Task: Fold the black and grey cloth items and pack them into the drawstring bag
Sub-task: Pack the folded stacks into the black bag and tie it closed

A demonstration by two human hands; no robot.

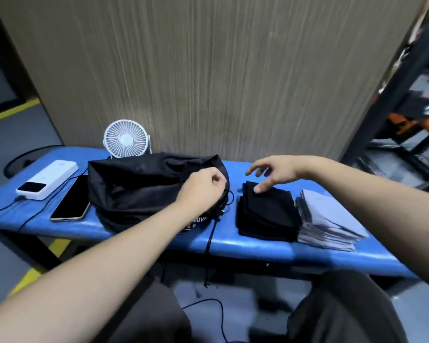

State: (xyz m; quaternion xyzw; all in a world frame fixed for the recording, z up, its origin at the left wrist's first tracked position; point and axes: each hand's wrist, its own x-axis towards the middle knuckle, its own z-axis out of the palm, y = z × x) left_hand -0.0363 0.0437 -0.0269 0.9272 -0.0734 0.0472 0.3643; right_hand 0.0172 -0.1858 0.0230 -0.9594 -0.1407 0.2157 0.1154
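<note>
A black drawstring bag (pixel 139 186) lies on the blue bench, its mouth facing right and its cord (pixel 209 243) hanging over the front edge. My left hand (pixel 203 188) grips the bag's rim at the mouth with curled fingers. To the right sits a stack of folded black cloths (pixel 265 214), and beside it a stack of folded grey cloths (pixel 327 224). My right hand (pixel 273 170) hovers over the black stack with fingers spread, one fingertip touching the top cloth.
The blue padded bench (pixel 258 246) also carries a white desk fan (pixel 126 139) at the back, a white power bank (pixel 47 179) and a black phone (pixel 72 199) on the left with cables. A wood-grain panel rises behind. Dark metal racking stands at the right.
</note>
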